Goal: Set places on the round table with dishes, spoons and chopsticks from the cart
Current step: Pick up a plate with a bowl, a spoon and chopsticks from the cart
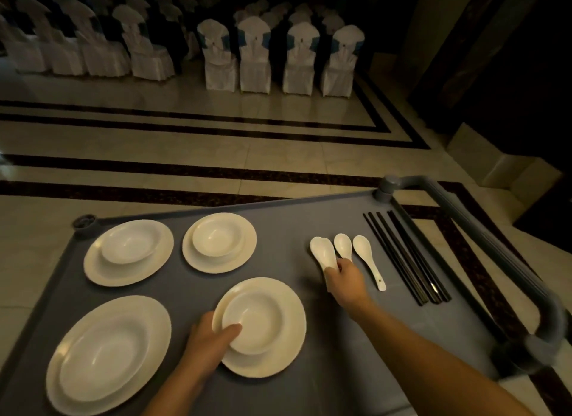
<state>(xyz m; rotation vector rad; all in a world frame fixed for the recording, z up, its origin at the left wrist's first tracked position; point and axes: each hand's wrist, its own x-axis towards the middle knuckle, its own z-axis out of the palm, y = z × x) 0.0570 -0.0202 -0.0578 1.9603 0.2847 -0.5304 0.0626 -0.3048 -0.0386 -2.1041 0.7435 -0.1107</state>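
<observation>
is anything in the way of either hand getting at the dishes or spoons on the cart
Nothing visible. The left hand already holds the near plate with its thumb on the bowl. The right hand is already on the left spoon; a second spoon lies close beside it.

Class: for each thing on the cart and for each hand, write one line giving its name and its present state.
Left hand: grips the near bowl's rim.
Near bowl: sits on its plate.
Right hand: holds two spoons' handles.
Two spoons: side by side, held.
Third spoon: lies free.
Chopsticks: lie parallel, untouched.
Other three bowl-and-plate sets: stacked, untouched.
</observation>
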